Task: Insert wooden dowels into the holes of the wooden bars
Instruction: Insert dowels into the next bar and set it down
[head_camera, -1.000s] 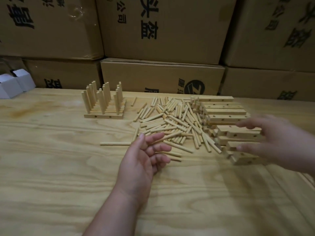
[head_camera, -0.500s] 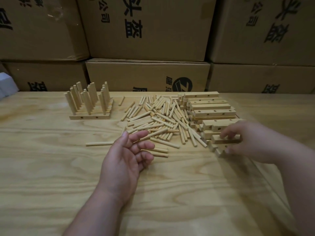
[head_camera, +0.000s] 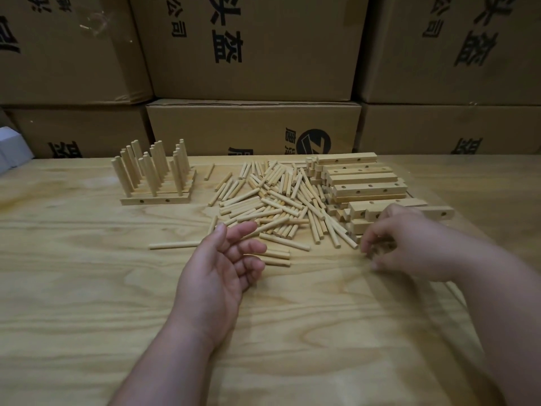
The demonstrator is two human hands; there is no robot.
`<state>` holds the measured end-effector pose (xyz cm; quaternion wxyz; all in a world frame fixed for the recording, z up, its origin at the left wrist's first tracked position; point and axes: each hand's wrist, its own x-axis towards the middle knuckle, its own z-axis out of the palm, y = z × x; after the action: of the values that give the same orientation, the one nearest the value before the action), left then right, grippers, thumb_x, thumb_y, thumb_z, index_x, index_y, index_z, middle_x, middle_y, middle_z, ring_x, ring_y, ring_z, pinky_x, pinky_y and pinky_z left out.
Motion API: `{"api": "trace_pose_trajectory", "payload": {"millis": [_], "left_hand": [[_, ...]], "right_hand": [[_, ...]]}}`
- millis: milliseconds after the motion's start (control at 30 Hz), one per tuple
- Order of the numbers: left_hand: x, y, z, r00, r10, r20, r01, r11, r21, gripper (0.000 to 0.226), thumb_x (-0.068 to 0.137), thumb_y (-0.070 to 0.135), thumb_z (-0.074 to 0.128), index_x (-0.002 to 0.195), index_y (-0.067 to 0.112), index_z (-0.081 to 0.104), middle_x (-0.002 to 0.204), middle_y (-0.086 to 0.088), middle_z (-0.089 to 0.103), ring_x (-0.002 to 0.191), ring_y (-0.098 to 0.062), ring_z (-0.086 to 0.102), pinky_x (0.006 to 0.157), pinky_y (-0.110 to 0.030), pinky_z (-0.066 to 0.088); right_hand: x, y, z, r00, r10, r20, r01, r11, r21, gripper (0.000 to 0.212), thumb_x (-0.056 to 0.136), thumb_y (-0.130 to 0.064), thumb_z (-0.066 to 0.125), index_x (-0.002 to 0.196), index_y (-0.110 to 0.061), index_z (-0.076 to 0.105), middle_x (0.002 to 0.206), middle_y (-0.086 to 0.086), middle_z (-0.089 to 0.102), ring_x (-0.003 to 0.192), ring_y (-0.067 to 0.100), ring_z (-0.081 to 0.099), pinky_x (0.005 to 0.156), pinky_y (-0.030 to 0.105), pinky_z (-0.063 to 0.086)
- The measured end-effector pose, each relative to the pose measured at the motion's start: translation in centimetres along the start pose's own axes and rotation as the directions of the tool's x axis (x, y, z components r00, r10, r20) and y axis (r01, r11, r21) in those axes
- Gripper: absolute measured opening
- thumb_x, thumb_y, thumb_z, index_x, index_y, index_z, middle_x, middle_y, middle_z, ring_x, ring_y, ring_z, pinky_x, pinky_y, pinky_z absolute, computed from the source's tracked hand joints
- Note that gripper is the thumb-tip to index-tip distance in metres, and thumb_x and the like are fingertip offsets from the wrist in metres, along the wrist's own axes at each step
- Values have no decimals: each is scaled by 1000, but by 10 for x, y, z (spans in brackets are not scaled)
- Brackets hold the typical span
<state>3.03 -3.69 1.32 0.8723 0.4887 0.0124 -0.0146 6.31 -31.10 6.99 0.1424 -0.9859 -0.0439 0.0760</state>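
Plywood table [head_camera: 87, 288], pale grain. On it: finished bars with upright dowels [head_camera: 155, 177] at far left; loose dowel heap [head_camera: 272, 206] centre; one stray dowel [head_camera: 172, 245] nearer; stacked drilled bars [head_camera: 363, 183] at right.

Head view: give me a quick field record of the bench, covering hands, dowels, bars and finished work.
left hand: palm up, fingers relaxed, holds nothing
right hand: fingers curled at the near edge of the bar stack, blurred; grip unclear
loose dowels: heap at table centre
single dowel: lies apart, left of the left hand
bar stack: right of the heap, holes visible
finished bars: far left, dowels upright
table: pale wood
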Motion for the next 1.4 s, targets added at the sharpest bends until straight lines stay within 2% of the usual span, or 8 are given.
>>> {"api": "trace_pose_trajectory", "payload": {"millis": [100, 200, 333, 400, 767, 1067, 1200, 1400], "left_hand": [[-1, 1, 0, 1000, -3, -2, 3, 1000, 2, 53, 83, 50, 49, 109, 9, 71, 80, -9, 68, 63, -17, 59, 63, -30, 48], [-1, 1, 1, 1000, -3, -3, 3, 1000, 6, 54, 82, 50, 49, 110, 9, 71, 79, -9, 67, 63, -16, 59, 63, -31, 47], [-1, 1, 1, 1000, -2, -5, 3, 1000, 12, 54, 81, 50, 50, 110, 9, 70, 79, -8, 67, 63, -16, 59, 64, -31, 46], [-1, 1, 1, 1000, -2, -4, 2, 1000, 11, 53, 81, 50, 50, 110, 10, 70, 79, -8, 67, 63, -16, 59, 64, -31, 47], [-1, 3, 1, 1000, -7, -22, 7, 1000, 0, 45, 101, 42, 40, 111, 10, 69, 79, -9, 68, 63, -17, 59, 65, -32, 46], [-1, 2, 1, 1000, -10, -10, 10, 1000, 5, 44, 101, 41, 40, 112, 10, 69, 80, -9, 68, 63, -17, 58, 66, -32, 46], [-1, 1, 0, 1000, -1, 10, 1, 1000, 5, 49, 85, 46, 48, 111, 11, 69, 80, -9, 68, 63, -17, 59, 66, -32, 45], [0, -2, -1, 998, 37, 45, -42, 993, 109, 34, 83, 37, 63, 109, 18, 72, 86, -6, 72, 69, -16, 63, 66, -28, 50]], "right_hand": [[3, -1, 1, 997, -19, -79, 19, 1000, -1, 9, 83, -37, 77, 82, -42, 70, 105, -17, 47, 114, 14, 42, 104, 42, 43], [2, -2, -3, 996, -9, -88, 7, 1000, -21, 19, 78, -38, 81, 86, -42, 64, 103, -18, 49, 108, 13, 44, 99, 41, 44], [-2, 1, -4, 996, 67, -50, -67, 998, 4, 24, 75, -28, 85, 84, -37, 65, 95, -14, 60, 87, 9, 56, 69, 28, 48], [-2, 2, -3, 994, 89, -68, -88, 996, 15, 23, 74, -25, 86, 81, -35, 67, 88, -11, 64, 80, 10, 59, 62, 28, 47], [0, -1, -5, 986, 151, -70, -155, 987, -48, 26, 69, -24, 89, 79, -29, 66, 82, -7, 66, 77, 13, 61, 63, 29, 50], [-3, -3, -8, 986, 156, -49, -161, 980, -116, 22, 75, -27, 86, 83, -38, 68, 85, -11, 61, 77, 8, 56, 55, 23, 38], [-7, -7, -16, 988, 97, -121, -112, 985, -133, 20, 78, -30, 83, 82, -39, 67, 84, -11, 60, 75, 7, 56, 55, 24, 39], [-26, -34, -31, 965, -141, -219, 133, 990, -50, 12, 81, -43, 76, 82, -44, 64, 80, -16, 58, 72, 3, 58, 55, 21, 40]]}}
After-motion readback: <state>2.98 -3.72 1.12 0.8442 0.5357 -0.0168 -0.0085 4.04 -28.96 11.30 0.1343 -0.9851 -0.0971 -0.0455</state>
